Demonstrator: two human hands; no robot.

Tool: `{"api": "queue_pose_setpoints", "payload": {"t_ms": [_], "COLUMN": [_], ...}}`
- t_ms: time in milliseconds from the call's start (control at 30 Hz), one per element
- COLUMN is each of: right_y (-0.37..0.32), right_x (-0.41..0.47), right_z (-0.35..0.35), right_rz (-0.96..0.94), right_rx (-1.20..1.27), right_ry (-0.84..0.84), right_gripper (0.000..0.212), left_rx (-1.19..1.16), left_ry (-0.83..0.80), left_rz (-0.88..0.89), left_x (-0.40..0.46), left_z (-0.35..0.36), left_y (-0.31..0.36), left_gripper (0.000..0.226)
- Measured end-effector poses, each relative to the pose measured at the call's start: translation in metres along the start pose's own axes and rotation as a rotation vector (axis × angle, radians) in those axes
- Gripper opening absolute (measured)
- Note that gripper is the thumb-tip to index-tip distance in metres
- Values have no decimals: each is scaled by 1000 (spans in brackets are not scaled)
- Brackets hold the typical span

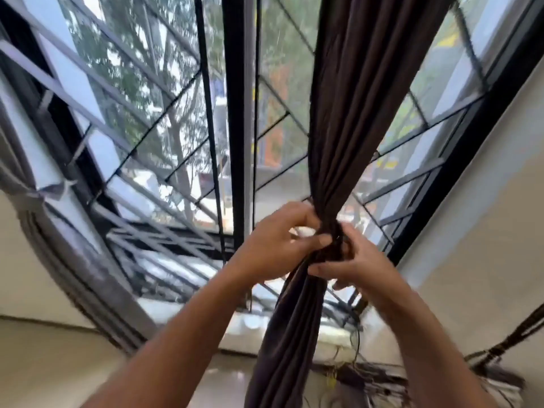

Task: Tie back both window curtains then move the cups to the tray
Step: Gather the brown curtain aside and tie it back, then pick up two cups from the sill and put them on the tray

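Note:
A dark brown curtain (347, 119) hangs in front of the window, gathered into a narrow bunch at mid height. My left hand (279, 240) grips the bunch from the left, fingers curled around the fabric. My right hand (353, 260) pinches the gathered part from the right, where dark fabric or a tie wraps the bunch; which of the two I cannot tell. A second, grey curtain (59, 254) hangs along the left edge, tied with a light band (56, 189). No cups or tray are in view.
The window (235, 113) has black frames and a metal grille, with trees outside. White walls flank it. A tangle of cables (368, 375) lies on the floor at the lower right, below the sill (250, 322). A dark tasselled cord (500, 346) hangs at the far right.

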State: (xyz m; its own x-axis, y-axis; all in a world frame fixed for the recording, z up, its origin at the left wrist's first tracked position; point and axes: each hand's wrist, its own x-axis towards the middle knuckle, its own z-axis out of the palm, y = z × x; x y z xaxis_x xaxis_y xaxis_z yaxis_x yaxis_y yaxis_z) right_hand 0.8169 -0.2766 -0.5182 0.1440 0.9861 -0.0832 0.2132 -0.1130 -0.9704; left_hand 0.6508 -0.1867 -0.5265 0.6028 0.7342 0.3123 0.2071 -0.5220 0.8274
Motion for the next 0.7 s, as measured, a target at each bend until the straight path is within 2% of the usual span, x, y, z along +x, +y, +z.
{"api": "queue_pose_setpoints", "payload": {"t_ms": [33,100,133,200,267,300,367,467,500,533,567,633,667,700], "right_y": [4,15,22,35,49,58,76,105,119,137,166,231,252,321], "right_x": [7,15,16,13,7,4,0,0,1,-1,-4,-1,0,5], "right_z": [-4,-14,-22,-46,-72,-84,-95,-78,-68,-59,-51,-35,-31,-14], "right_rz": [-6,-29,-19,53,190,230,259,271,286,400,471,678,790,756], "right_rx": [-79,-256,-345,-471,-551,-532,-447,-228,-93,85,334,623,668,703], "right_ry": [31,238,356,558,739,776,792,746,752,737,653,447,400,398], "right_gripper": [54,32,27,30,47,54,53,38,42,53,72,106,117,108], "left_rx": [38,123,141,118,114,136,165,172,177,181,180,197,226,254], "left_ry": [-28,-87,-108,-108,-101,-106,-134,-142,-139,-129,-111,-78,-68,-59], "left_rz": [34,99,98,-11,-168,-238,-378,-545,-593,-641,-693,-779,-810,-838], "left_x": [4,8,8,2,-12,-21,-40,-64,-71,-77,-83,-92,-94,-96], "left_z": [0,-3,-7,-15,-20,-18,-9,14,24,32,42,65,78,91], "left_y": [2,5,4,-8,-29,-43,-70,-111,-126,-139,-156,-191,-210,-225], "left_gripper": [18,15,15,17,19,22,24,25,24,23,23,20,16,12]}}
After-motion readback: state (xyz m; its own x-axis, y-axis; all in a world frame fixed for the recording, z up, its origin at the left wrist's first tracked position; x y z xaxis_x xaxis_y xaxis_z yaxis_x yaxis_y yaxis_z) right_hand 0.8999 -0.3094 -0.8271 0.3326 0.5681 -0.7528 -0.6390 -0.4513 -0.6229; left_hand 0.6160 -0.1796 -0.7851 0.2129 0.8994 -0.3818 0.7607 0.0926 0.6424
